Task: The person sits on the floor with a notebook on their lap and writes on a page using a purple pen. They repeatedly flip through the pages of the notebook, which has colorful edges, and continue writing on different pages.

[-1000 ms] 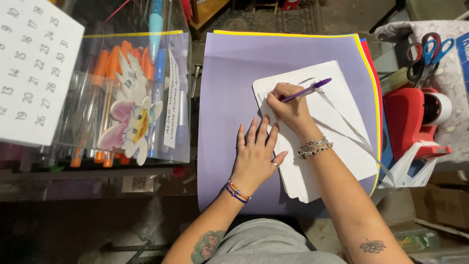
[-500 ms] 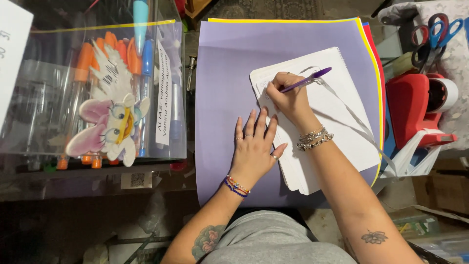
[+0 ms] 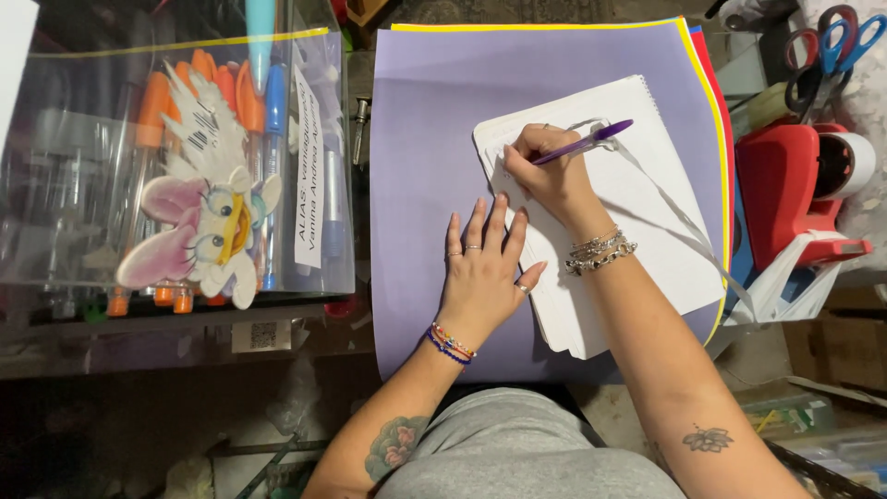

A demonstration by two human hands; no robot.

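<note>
My right hand grips a purple pen with its tip on a stack of white paper sheets. The stack lies tilted on a large lilac sheet, which tops a pile of yellow, red and blue sheets. My left hand lies flat with fingers spread on the lilac sheet, its fingertips at the white stack's left edge. A thin white ribbon runs across the white paper toward the right.
A clear plastic case of orange and blue markers with a cartoon duck cutout sits at the left. At the right stand a red tape dispenser, a tape roll and scissors. Clutter lies below the table.
The view has shifted so the marker case and paper sit further left in frame. My right hand's pen has moved slightly on the white paper; my left hand stays flat.
</note>
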